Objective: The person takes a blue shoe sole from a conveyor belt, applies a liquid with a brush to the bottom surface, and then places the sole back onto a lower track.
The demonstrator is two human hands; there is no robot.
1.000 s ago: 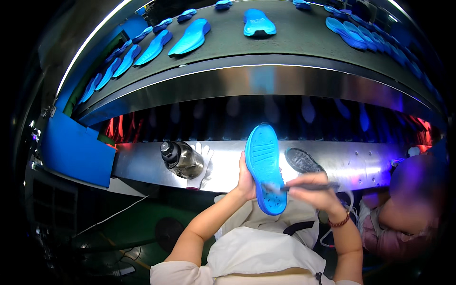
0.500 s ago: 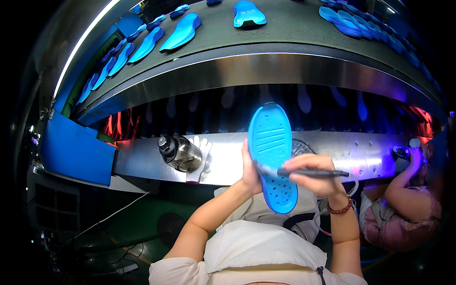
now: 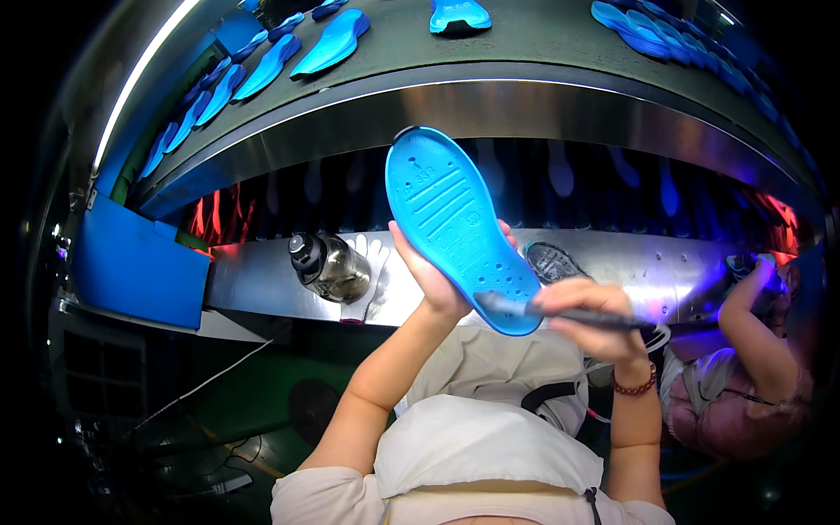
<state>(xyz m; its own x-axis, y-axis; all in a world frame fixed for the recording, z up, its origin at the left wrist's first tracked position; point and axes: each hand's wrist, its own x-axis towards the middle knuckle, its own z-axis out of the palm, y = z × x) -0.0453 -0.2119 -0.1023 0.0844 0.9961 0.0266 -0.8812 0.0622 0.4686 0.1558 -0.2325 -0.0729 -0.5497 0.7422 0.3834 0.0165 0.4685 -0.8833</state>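
Note:
My left hand (image 3: 430,282) is wrapped around a bright blue shoe sole (image 3: 446,219) from behind, thumb along its left edge and fingertips showing at the right edge. The sole is tilted, its far end pointing up and left, with its ridged and dimpled face toward me. My right hand (image 3: 604,319) grips a dark-handled brush (image 3: 509,305). Its pale, motion-blurred bristles lie over the sole's near end and seem to touch it. A thin white tube curves beside the handle's rear end.
A steel ledge (image 3: 254,276) holds a dark translucent bottle (image 3: 339,269), a white glove (image 3: 374,276) and a dark oval thing (image 3: 551,261). Beyond it, a green conveyor belt (image 3: 398,57) carries several blue soles (image 3: 332,44). At right, a co-worker's arm (image 3: 752,332) reaches over the ledge.
The sole has moved up and left and turned so its far end leans left. The brush has gone from the sole's middle to its near end.

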